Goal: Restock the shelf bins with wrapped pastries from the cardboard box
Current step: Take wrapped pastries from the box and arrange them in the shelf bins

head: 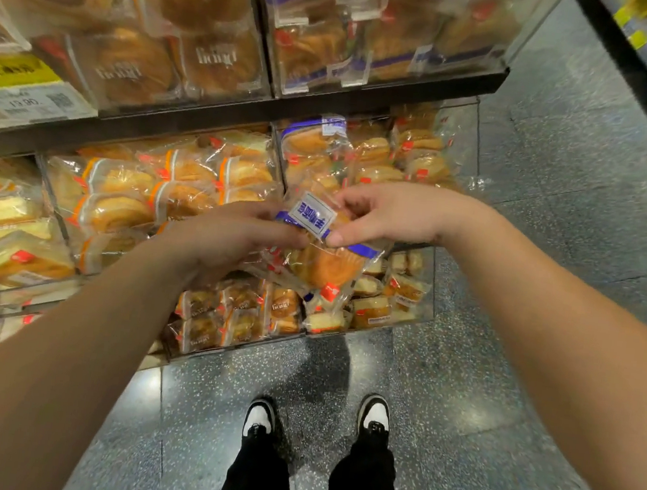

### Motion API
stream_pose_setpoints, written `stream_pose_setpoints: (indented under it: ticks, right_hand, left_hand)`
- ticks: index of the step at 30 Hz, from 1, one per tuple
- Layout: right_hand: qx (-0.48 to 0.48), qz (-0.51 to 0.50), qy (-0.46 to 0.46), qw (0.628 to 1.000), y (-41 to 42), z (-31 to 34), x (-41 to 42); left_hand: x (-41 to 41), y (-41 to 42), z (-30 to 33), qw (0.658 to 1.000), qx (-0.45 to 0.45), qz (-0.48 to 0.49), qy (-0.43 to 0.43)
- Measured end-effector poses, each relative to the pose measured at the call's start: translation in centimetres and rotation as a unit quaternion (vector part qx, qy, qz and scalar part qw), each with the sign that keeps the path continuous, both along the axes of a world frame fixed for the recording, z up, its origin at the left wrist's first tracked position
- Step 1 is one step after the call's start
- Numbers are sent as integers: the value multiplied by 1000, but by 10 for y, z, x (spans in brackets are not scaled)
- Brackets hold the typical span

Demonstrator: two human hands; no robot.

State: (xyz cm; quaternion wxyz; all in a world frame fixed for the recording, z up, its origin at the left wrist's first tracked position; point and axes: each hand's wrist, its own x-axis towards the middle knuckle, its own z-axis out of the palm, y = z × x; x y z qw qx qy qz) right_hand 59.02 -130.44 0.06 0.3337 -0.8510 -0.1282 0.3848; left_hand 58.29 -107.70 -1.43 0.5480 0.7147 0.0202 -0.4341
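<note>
Centrally, both hands hold one wrapped pastry (328,261) in front of the clear shelf bins (460,147): the left hand (231,235) grips its left edge, and the right hand (389,215) pinches the blue-and-white label at its top. Below, two black-and-white shoes (375,414) stand on the speckled floor (499,383).

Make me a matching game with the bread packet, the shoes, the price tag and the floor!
Things:
1. blue-label pastry
2. shoes
3. price tag
4. floor

Descriptions:
A. grey and speckled
B. yellow and white, at the upper shelf's front edge
C. black and white, on the floor
D. held by the left hand and the right hand

Pairs: 1-D, 2-C, 3-B, 4-A
</note>
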Motion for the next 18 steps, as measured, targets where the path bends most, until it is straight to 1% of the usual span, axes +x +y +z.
stream_pose_setpoints:
  ticks: [2, 4, 6, 7, 8, 10, 11, 14, 17, 18]
  right_hand:
    - [26, -38, 26, 999, -14, -8, -7]
    - [45, -84, 48, 994, -32, -12, -14]
    - [93, -171, 83, 977, -55, -14, -19]
    - [131, -236, 108, 957, -65, -14, -20]
    - [169, -306, 122, 929, -74, -14, -22]
    - [218, -445, 117, 861, -83, -17, -21]
    - [224, -495, 106, 833, -83, -21, -19]
    - [235, -587, 101, 768, -71, -33, -10]
    - [287, -653, 115, 691, -55, -42, 7]
    - [299, -666, 118, 673, -51, -46, 14]
  left_hand:
    - [1, -11, -1, 1000, 0, -25, 0]
    - [3, -19, -2, 1000, -9, -17, -4]
    - [7, -23, -3, 1000, -3, 2, -22]
    - [9, -24, -5, 999, -8, 20, -32]
    - [10, -26, -7, 998, -21, 46, -39]
    - [10, -30, -8, 993, -61, 93, -48]
    - [9, -33, -8, 990, -71, 109, -52]
    - [8, -34, -9, 984, -77, 142, -71]
    - [10, -28, -14, 977, -68, 186, -77]
    - [11, -26, -16, 974, -71, 200, -78]
